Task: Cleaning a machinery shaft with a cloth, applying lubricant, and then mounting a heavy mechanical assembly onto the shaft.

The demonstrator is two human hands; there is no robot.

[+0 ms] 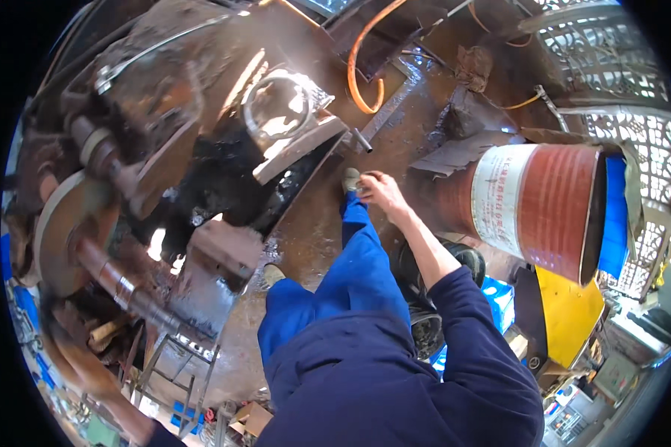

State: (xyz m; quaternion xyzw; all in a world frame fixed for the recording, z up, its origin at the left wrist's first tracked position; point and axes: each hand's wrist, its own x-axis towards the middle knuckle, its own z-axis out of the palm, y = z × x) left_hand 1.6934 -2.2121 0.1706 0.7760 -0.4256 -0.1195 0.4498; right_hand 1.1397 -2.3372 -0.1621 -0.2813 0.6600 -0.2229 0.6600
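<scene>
My right hand (pixel 381 192) is held out ahead of me, above my shoe, with its fingers curled together. Whatever lies within them, if anything, is hidden. At the lower left my left hand (pixel 73 349) is smeared by motion, so its fingers do not show clearly. It is nearest to a machine with a large round wheel (pixel 52 231) on a thick metal shaft (pixel 108 272). A metal ring (pixel 247 104) stands on the machine's far part, beside a flat bar (pixel 298 149). Dark wet surfaces lie between the wheel and that bar.
A red drum (pixel 555 205) with a white label stands at my right. Beyond it is a patterned openwork wall (pixel 641 149). An orange hose (pixel 353 63) hangs ahead over a wet brown floor (pixel 306 223). A yellow panel (pixel 566 313) and a small metal ladder-like frame (pixel 153 365) are nearer me.
</scene>
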